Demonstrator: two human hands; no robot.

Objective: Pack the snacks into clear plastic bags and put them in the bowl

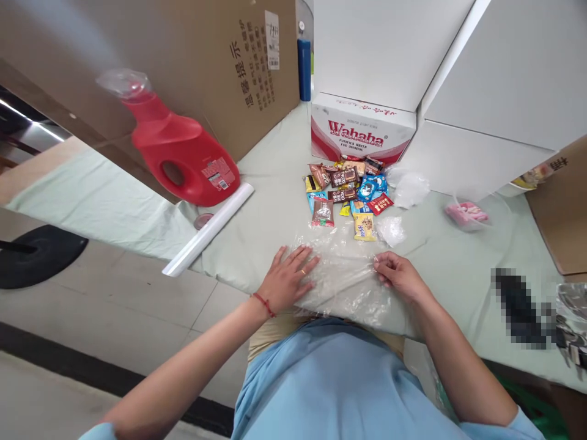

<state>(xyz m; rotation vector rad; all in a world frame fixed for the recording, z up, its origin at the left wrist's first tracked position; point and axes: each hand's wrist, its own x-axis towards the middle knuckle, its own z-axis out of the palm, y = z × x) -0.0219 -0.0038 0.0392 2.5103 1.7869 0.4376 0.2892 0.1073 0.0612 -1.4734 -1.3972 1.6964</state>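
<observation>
A clear plastic bag [342,275] lies spread on the cloth-covered table in front of my body. My left hand [287,281] rests flat on the bag's left side, fingers spread, with a ring and a red wrist string. At the bag's right edge, my right hand [398,274] pinches the plastic between thumb and fingers. Just beyond the bag sits a pile of small wrapped snacks [343,194] in brown, blue, red and yellow. Crumpled clear plastic [391,231] lies to the right of the snacks, near a second crumpled plastic piece [411,188].
A red detergent jug [183,153] and a white roll [208,229] are at the left, before a large cardboard box [220,73]. Behind the snacks stands a Wahaha carton [362,131]. A clear tub with pink contents [468,215] and a pixelated dark object [520,305] are at the right.
</observation>
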